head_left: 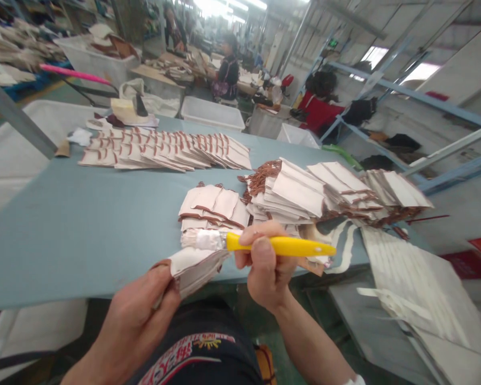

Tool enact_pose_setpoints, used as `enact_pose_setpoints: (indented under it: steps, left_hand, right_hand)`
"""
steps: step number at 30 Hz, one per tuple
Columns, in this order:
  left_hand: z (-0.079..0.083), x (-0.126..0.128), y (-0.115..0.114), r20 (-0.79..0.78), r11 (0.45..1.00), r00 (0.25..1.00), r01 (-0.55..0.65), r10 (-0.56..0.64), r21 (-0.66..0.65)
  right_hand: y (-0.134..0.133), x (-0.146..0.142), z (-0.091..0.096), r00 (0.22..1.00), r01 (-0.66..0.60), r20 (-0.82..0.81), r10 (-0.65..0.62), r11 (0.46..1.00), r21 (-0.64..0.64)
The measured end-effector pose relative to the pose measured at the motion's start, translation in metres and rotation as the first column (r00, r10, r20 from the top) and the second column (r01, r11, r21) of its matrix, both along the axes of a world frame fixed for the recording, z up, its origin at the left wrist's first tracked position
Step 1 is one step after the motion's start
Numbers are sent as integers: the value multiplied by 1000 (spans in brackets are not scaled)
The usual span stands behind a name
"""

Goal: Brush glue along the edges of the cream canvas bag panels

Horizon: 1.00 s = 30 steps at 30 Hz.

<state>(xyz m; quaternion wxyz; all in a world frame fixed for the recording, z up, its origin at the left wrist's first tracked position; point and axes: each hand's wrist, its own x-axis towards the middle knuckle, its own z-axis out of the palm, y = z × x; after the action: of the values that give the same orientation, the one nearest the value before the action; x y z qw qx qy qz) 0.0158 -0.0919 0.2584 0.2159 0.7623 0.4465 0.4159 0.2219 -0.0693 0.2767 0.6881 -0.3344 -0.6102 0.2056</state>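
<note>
My right hand (264, 267) is closed around a yellow-handled brush (280, 246), whose white bristle end (200, 239) points left. My left hand (144, 315) grips a small stack of white leather pieces with brown edges (194, 264), held just under the brush tip at the near edge of the blue-grey table (84, 224). A short fan of the same pieces (214, 206) lies on the table right behind the brush.
A long overlapped row of pieces (164, 149) lies across the far side of the table. Piled stacks (328, 190) sit at the right. White boards (417, 283) lean at the lower right. A white bin (212, 112) and a seated person (228, 69) are beyond the table.
</note>
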Motion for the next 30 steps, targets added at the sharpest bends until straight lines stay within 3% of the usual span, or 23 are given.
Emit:
enact_pose_setpoints:
  steps: [3,6,12,16,21,25,30]
  left_hand:
    - [-16,-5,-1,-92,972,996,41,-20,233]
    - [-32,-14,0,-198,942,979,114,-52,316]
    - [-48,-25,1,-266,919,960,181,-87,352]
    - [-52,-23,0,-297,928,952,171,-69,331]
    - [-54,-19,1,-259,944,965,115,-32,310]
    - [-51,-17,5,-265,938,963,138,-52,317]
    - [-49,-14,11,-303,915,952,151,-33,375]
  right_hand:
    - [-4,1,10,992,-100,-90,84,976,-194]
    - [-9,-2,10,984,-162,-112,136,947,-278]
    - [-16,-6,-8,972,-234,-44,232,914,-332]
    - [-13,-6,-10,950,-303,-174,259,900,-313]
    - [-8,-7,-12,931,-346,-224,287,892,-292]
    - [-2,-5,-12,920,-342,-309,243,881,-327]
    - [2,-5,-12,900,-407,-334,280,816,-411]
